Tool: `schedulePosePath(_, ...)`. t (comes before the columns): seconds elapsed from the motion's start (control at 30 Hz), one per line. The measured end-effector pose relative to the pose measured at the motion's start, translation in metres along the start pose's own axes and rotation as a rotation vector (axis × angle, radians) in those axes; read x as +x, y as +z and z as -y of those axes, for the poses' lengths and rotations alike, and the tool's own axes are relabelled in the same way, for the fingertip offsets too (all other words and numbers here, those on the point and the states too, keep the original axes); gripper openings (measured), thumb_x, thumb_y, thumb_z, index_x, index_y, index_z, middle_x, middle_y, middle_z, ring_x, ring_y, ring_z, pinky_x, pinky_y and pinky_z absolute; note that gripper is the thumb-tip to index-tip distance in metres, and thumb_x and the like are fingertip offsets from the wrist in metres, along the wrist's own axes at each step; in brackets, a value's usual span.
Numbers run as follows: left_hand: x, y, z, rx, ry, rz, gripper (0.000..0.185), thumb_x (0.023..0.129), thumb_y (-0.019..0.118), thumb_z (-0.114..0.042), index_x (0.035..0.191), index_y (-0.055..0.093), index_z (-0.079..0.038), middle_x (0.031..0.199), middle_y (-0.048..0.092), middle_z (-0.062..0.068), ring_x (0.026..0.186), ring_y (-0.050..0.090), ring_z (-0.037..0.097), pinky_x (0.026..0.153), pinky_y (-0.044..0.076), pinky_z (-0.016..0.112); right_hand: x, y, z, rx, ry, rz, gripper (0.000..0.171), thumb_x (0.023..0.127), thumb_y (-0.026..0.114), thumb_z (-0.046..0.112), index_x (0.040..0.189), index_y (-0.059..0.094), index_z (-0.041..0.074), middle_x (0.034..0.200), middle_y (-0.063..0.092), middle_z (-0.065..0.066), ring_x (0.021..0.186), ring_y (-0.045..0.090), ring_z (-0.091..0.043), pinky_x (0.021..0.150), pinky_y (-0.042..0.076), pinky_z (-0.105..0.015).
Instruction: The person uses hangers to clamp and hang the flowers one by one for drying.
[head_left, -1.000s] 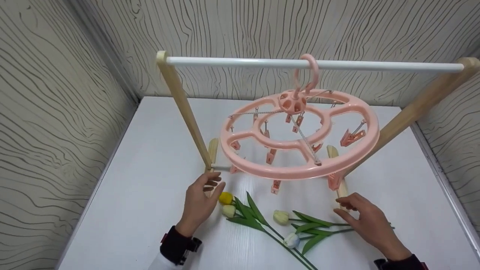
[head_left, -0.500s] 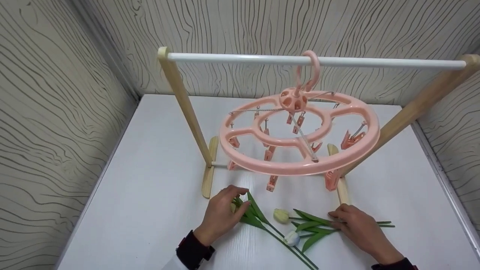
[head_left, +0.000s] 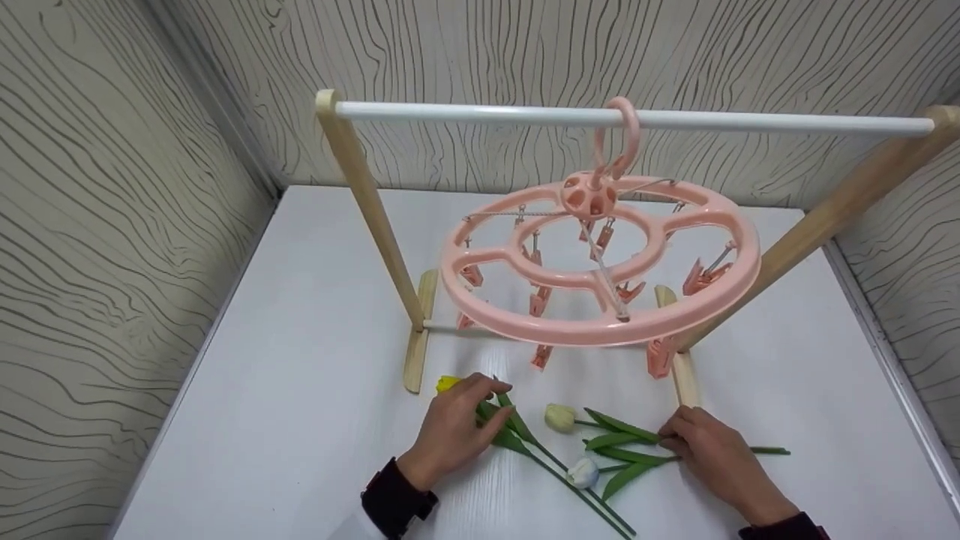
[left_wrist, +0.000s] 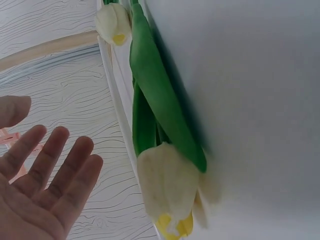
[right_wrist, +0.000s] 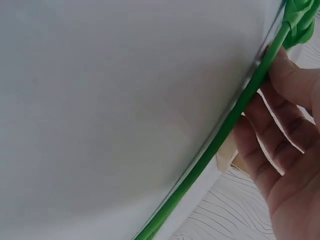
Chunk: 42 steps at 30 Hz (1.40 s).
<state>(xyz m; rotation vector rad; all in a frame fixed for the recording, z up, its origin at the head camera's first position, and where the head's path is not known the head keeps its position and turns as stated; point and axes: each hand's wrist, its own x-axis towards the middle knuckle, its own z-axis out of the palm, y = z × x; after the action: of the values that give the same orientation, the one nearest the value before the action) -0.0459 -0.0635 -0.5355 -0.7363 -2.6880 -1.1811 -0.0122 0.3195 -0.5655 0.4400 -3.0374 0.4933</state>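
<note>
Four tulips (head_left: 561, 417): green stems, pale and yellow heads.

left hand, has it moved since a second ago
Yes. The left hand has shifted right, away from the rack's left wooden foot, and now lies over the tulip leaves beside the yellow tulip.

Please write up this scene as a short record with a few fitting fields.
Left hand: left hand rests over the leaves of the yellow tulip, fingers straight in the left wrist view
Right hand: right hand touches the green stem of the cream tulip; grip not certain
Other flower: white tulip lies between the hands
Above: pink round clip hanger hooked on the white rail of a wooden rack
Surface: white table
</note>
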Motion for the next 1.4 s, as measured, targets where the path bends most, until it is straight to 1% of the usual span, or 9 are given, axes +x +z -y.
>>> schedulePosePath(0.13,0.003,0.000,-0.003,0.003,0.027,-0.002,0.021,0.096,0.079,-0.021,0.115,0.073,-0.013,0.104,0.077,0.004,0.094,0.075,0.019,0.082,0.065,0.028,-0.002,0.000,0.004,-0.032,-0.107,-0.133,0.034,0.070,0.094,-0.001,0.083,0.071,0.021,0.083,0.057,0.017,0.079,0.051,0.006,0.066,0.055,-0.019)
schedulePosePath(0.23,0.004,-0.001,-0.006,0.002,0.044,-0.002,0.020,0.097,0.078,-0.022,0.115,0.074,-0.013,0.103,0.077,0.002,0.094,0.075,0.018,0.082,0.065,0.030,0.000,-0.006,0.010,-0.100,-0.192,-0.230,0.042,0.063,0.097,-0.004,0.084,0.070,0.020,0.084,0.058,0.014,0.078,0.051,0.004,0.066,0.057,-0.017)
schedulePosePath(0.4,0.007,-0.003,-0.017,0.022,0.080,0.007,0.022,0.097,0.078,-0.025,0.115,0.074,-0.013,0.107,0.076,0.000,0.097,0.075,0.016,0.084,0.064,0.025,0.005,-0.022,0.025,-0.195,-0.302,-0.303,0.043,0.060,0.098,-0.001,0.086,0.071,0.019,0.083,0.057,0.010,0.075,0.051,0.001,0.064,0.056,-0.016)
schedulePosePath(0.53,0.011,-0.005,-0.025,0.036,0.107,0.029,0.024,0.097,0.079,-0.025,0.116,0.074,-0.012,0.110,0.076,0.000,0.100,0.074,0.014,0.086,0.062,0.023,0.010,-0.034,0.040,-0.229,-0.357,-0.306,0.038,0.065,0.096,0.000,0.087,0.071,0.018,0.083,0.056,0.008,0.074,0.050,-0.003,0.063,0.056,-0.018)
schedulePosePath(0.63,0.013,-0.006,-0.032,0.038,0.131,0.045,0.025,0.096,0.079,-0.025,0.117,0.074,-0.013,0.110,0.076,0.000,0.100,0.073,0.014,0.086,0.061,0.022,0.013,-0.040,0.053,-0.225,-0.380,-0.302,0.036,0.065,0.095,-0.001,0.087,0.072,0.016,0.083,0.056,0.006,0.074,0.051,-0.005,0.062,0.055,-0.019)
schedulePosePath(0.87,0.017,-0.006,-0.044,0.127,0.214,0.065,0.027,0.096,0.080,-0.030,0.118,0.076,-0.015,0.112,0.077,-0.003,0.100,0.071,0.012,0.085,0.061,0.020,0.024,-0.048,0.080,-0.189,-0.429,-0.300,0.038,0.061,0.097,-0.004,0.087,0.076,0.013,0.083,0.057,0.003,0.075,0.053,-0.009,0.063,0.057,-0.020)
schedulePosePath(0.97,0.019,-0.005,-0.049,0.171,0.216,0.108,0.028,0.096,0.080,-0.030,0.119,0.078,-0.015,0.111,0.078,-0.004,0.101,0.071,0.011,0.084,0.061,0.020,0.029,-0.049,0.089,-0.188,-0.450,-0.295,0.039,0.060,0.098,-0.003,0.087,0.075,0.012,0.083,0.059,0.001,0.075,0.053,-0.010,0.064,0.057,-0.020)
schedulePosePath(1.07,0.021,-0.003,-0.052,0.201,0.209,0.153,0.028,0.095,0.080,-0.030,0.119,0.079,-0.017,0.111,0.079,-0.005,0.102,0.071,0.010,0.083,0.060,0.019,0.032,-0.051,0.097,-0.195,-0.465,-0.285,0.037,0.063,0.097,0.000,0.088,0.074,0.013,0.084,0.061,0.001,0.074,0.054,-0.011,0.064,0.058,-0.021)
schedulePosePath(1.4,0.025,0.006,-0.054,0.263,0.247,0.179,0.025,0.094,0.082,-0.029,0.116,0.080,-0.019,0.109,0.080,-0.006,0.098,0.071,0.009,0.079,0.059,0.016,0.038,-0.052,0.114,-0.212,-0.471,-0.263,0.033,0.068,0.097,0.006,0.091,0.074,0.014,0.087,0.063,0.001,0.076,0.054,-0.011,0.067,0.060,-0.021)
